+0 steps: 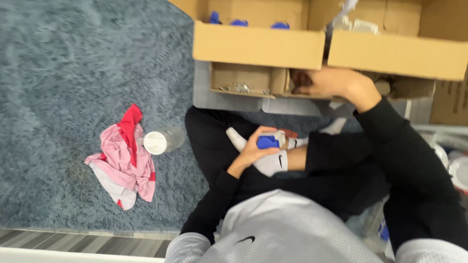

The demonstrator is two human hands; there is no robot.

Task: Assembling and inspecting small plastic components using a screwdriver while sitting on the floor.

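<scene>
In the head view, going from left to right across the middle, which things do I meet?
Pink and red cloth → clear jar with white lid → left hand holding a blue part → right hand reaching into a small box.

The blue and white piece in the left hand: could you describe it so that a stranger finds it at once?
Start at the row of cardboard boxes along the top, then come down to the person's lap. There the left hand holds a small blue and white piece beside a white sock. It is the only blue thing outside the boxes that a hand holds.
</scene>
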